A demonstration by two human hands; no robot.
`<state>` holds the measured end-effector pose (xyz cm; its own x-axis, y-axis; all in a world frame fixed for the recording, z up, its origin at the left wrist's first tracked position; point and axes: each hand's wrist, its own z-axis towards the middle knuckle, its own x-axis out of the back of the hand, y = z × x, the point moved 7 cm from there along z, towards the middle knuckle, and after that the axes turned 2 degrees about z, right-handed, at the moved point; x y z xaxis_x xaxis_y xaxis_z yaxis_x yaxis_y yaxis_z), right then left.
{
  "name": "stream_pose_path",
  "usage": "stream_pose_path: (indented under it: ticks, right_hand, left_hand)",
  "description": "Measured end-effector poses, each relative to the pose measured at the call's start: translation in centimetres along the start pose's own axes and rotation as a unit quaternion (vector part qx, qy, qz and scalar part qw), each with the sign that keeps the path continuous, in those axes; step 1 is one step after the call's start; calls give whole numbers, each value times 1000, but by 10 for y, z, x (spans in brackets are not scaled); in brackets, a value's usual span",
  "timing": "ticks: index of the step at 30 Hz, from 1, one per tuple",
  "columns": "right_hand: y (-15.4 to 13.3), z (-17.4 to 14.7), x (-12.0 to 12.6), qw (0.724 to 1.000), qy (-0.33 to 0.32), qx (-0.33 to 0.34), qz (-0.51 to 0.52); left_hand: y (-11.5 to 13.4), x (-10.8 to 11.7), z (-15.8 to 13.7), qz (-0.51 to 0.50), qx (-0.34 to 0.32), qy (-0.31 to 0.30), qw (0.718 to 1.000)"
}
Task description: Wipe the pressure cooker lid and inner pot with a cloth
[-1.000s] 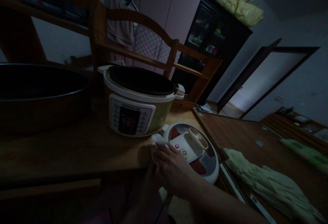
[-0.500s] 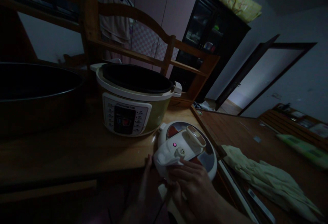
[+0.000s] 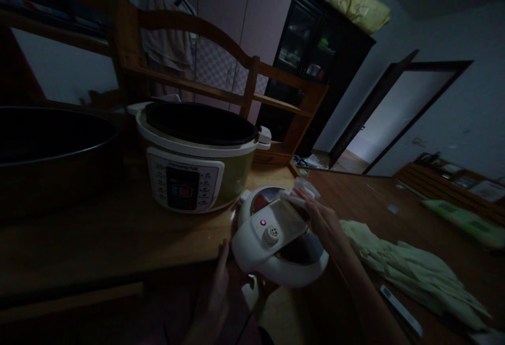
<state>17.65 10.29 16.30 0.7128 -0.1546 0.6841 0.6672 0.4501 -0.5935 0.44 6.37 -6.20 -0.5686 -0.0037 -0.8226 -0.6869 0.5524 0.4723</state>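
Note:
A white pressure cooker lid (image 3: pixel 252 247) with a pink-lit button and a round steam valve (image 3: pixel 271 233) lies at the table's edge, partly overhanging it. My right hand (image 3: pixel 317 216) is closed on a white wipe (image 3: pixel 303 190), pressed over the handle on the lid's far right side. At the lid's near left edge is my left hand (image 3: pixel 219 284); its thumb points up beside the rim and its other fingers are partly hidden below, seemingly gripping the lid. Just behind stands the green and white pressure cooker (image 3: pixel 239 169), open at the top, with a dark inner pot.
A large dark round pan (image 3: pixel 59 176) sits on the wooden table (image 3: pixel 118 250) at left. Behind the cooker rises a wooden shelf frame (image 3: pixel 252 87). Right of the table, pale cloth (image 3: pixel 406 261) lies on a brown surface beside a thin, light-coloured object (image 3: pixel 401 311).
My right hand has moved with the wipe from the lid's near end, up and right, to the handle. The left hand stays at the lid's edge. The view has shifted slightly.

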Motion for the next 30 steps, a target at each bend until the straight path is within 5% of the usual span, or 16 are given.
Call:
stream_pose_path:
  ticks: [3, 7, 26, 30]
  right_hand:
    - [2, -7, -19, 997, -74, 37, 0]
    - [-3, -18, -18, 994, -92, 53, 2]
    - [12, -51, -3, 994, -84, 54, 50]
    - [24, -67, 14, 997, -18, 36, 70]
  left_hand:
    - [-2, 1, 1, -6, 8, -6, 1000]
    - [-1, 2, 1, 0, -3, 5, 1000]
    - [-3, 2, 5, 14, 3, -21, 1000]
    - [0, -2, 2, 21, 1, -37, 999]
